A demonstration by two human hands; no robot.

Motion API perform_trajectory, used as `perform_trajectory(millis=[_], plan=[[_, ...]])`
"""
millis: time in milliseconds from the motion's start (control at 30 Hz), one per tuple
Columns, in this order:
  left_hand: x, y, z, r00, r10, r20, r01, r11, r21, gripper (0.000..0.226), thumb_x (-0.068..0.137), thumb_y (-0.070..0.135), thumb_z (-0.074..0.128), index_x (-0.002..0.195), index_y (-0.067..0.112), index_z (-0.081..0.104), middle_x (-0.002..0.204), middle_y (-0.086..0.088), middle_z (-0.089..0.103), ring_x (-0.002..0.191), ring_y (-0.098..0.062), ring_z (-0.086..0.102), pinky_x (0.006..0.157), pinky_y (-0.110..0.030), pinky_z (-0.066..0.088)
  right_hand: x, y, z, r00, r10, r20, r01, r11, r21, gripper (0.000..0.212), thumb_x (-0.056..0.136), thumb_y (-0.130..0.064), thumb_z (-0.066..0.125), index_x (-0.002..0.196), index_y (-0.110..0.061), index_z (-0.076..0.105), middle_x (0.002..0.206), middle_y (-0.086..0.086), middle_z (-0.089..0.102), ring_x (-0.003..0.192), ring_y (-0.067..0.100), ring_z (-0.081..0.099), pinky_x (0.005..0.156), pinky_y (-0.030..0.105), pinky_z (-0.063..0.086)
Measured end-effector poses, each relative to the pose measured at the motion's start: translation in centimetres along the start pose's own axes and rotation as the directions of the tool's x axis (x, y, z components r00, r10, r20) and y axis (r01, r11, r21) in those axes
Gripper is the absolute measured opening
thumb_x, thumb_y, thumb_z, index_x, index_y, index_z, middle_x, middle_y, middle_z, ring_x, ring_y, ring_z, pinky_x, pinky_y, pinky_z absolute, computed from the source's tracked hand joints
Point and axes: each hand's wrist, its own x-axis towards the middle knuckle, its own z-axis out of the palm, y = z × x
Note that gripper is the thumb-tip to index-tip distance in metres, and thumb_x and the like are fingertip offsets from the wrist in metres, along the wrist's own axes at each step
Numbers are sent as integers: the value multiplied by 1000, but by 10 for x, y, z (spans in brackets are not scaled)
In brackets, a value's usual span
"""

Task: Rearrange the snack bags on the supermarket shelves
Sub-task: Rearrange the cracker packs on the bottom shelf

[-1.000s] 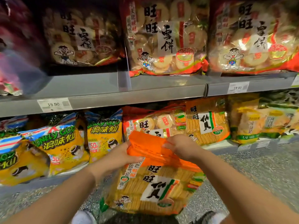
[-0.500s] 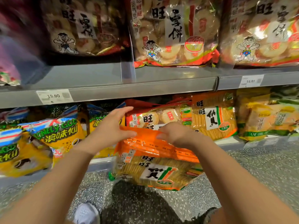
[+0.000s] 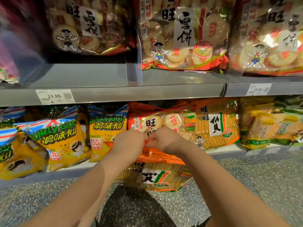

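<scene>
An orange rice-cracker bag [image 3: 157, 176] hangs in front of the bottom shelf [image 3: 226, 152]. My left hand [image 3: 129, 143] and my right hand [image 3: 164, 139] pinch its top edge side by side, knuckles almost touching. Directly behind my hands lies a red snow-cracker bag [image 3: 157, 122] on the bottom shelf. A second orange cracker bag [image 3: 214, 125] of the same kind stands to its right. The lower part of the held bag hangs below the shelf edge, over the floor.
Yellow Lonely God bags [image 3: 106, 133] fill the bottom shelf to the left. Yellow-green bags [image 3: 268, 128] lie at the right. The upper shelf [image 3: 147, 92] holds large snow-cracker bags [image 3: 183, 38] and has a bare stretch at left. Speckled floor [image 3: 254, 185] spreads below.
Both hands have carried the orange bag up and towards the bottom shelf. They have drawn together on its top edge, and the left hand's fingers have closed onto it.
</scene>
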Motion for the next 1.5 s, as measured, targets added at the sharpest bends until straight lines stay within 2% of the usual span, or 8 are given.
perform_trajectory(millis=[167,233,367,767,1067,1233,1333,1500], plan=[[6,-10,12,1000,13,-19,-14,998,-55,31,96,19,42,115,37,57,102,3,64,102,-21,58,62,-26,35,-3,22,-14,948,-70,309,-101,857,505,43,96,-38,48,128,-11,58,131,4,58,114,11,53,102,27,36],[11,-13,16,1000,-13,29,16,995,-94,30,96,20,44,118,35,57,106,8,64,106,-17,56,65,-25,36,10,33,-7,970,38,242,-175,798,577,52,97,-44,42,136,-11,50,139,7,53,123,17,51,107,35,35],[25,-13,30,994,-58,96,75,980,-187,29,97,25,43,120,34,58,106,6,62,107,-19,56,69,-26,39,43,57,18,944,297,-146,-237,914,328,64,93,-38,55,148,-15,32,153,7,34,138,27,35,112,38,31],[78,8,53,969,-175,174,212,952,-222,23,96,21,44,111,26,61,111,-2,61,103,-23,57,68,-27,37,72,109,49,909,291,-299,-355,915,-191,99,83,-58,59,152,-29,-6,161,2,-8,148,28,-8,119,53,3],[86,8,56,968,-199,151,231,944,-236,25,97,27,43,116,26,59,117,-2,60,106,-23,56,70,-27,40,62,162,56,567,690,-449,-472,720,509,113,72,-50,76,151,-8,9,157,16,15,146,30,16,118,46,22],[91,18,57,956,-200,213,243,950,-198,27,97,28,44,120,26,58,119,-4,60,108,-25,56,78,-31,44,48,176,76,672,735,-94,-241,337,910,91,75,-23,81,141,-12,19,138,11,48,129,31,46,109,46,36],[92,21,59,957,-196,214,235,957,-172,26,98,28,42,119,26,58,118,-4,60,107,-24,57,74,-31,44,40,178,72,727,682,-82,-156,281,947,83,68,-23,85,132,-6,36,115,8,58,109,25,56,98,39,44],[89,19,58,965,-186,183,222,954,-199,25,98,28,44,113,20,61,112,-4,62,103,-23,57,74,-31,45,34,185,70,818,571,-69,-78,229,970,78,57,-29,90,120,-3,51,93,23,70,90,59,57,87,75,39]])
